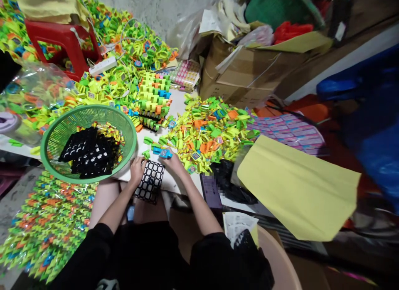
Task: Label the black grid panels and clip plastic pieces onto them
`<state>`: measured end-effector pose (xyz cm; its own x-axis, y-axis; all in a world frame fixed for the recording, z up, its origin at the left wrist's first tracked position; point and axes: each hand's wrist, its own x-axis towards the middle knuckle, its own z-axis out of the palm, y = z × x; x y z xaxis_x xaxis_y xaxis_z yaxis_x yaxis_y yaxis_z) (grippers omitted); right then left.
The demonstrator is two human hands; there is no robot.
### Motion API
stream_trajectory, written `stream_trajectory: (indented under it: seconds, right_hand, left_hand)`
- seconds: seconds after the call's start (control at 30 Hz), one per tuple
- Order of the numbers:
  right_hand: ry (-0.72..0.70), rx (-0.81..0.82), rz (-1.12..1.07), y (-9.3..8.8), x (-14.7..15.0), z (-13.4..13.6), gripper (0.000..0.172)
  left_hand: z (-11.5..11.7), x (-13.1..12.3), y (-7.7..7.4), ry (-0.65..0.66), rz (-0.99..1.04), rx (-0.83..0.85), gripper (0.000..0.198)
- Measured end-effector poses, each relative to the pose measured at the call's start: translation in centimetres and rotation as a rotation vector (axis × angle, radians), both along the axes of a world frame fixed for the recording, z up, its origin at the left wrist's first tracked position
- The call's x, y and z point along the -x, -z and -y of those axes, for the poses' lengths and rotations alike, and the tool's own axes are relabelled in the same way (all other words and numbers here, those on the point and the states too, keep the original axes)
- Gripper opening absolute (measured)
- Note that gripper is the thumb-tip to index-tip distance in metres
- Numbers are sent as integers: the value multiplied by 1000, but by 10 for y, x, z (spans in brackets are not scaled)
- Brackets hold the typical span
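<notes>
My left hand [137, 170] is closed on the left edge of a black plastic grid [150, 183] with rows of rounded openings. The grid tilts over the table's front edge, above my lap. Between the fingers of my right hand [174, 162] is a small blue plastic piece [164, 153], held just beyond the grid's far right corner. A few loose green pieces [148, 140] lie on the white tabletop in front of my hands. To the right spreads a heap of small yellow, green and orange plastic pieces [199, 126].
A green basket [133, 134] at left contains black grids [90, 153] and small yellow-red pieces. Stacked filled grids [154, 97] stand behind. A phone [211, 191], yellow sheet [299, 186] and cardboard box [249, 70] are at right. A red stool [62, 38] stands back left.
</notes>
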<state>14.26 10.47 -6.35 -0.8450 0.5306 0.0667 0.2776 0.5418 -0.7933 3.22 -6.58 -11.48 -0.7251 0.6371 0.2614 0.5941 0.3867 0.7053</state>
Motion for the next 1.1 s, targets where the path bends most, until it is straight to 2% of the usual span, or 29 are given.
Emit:
stream_trajectory:
  seconds: [0.13,0.2,0.27,0.33,0.47,0.73,0.93,1.1]
  right_hand:
    - [108,435,-150,26,14,39,36]
    - [161,561,-204,35,19,51,42]
    - [195,598,-239,38,20,57,44]
    - [202,576,-244,38,18,59,43]
    - [191,417,-220,33,13,59,41]
    - [114,205,-127,21,15,58,36]
    - [58,109,-20,9,25,48,28]
    - [-12,52,64,8,38,41,20]
  left_hand:
    - [0,0,0,11,-27,-1,19]
    - [0,0,-1,27,-43,3,20]
    - [0,0,-2,41,-52,7,21]
    - [0,0,-3,48,-56,7,21]
    - [0,0,-2,43,-47,0,20]
    - [-1,3,5,50,-30,-4,19]
    - [-1,6,12,71,-51,4,24]
    - [-1,4,17,58,-82,56,26]
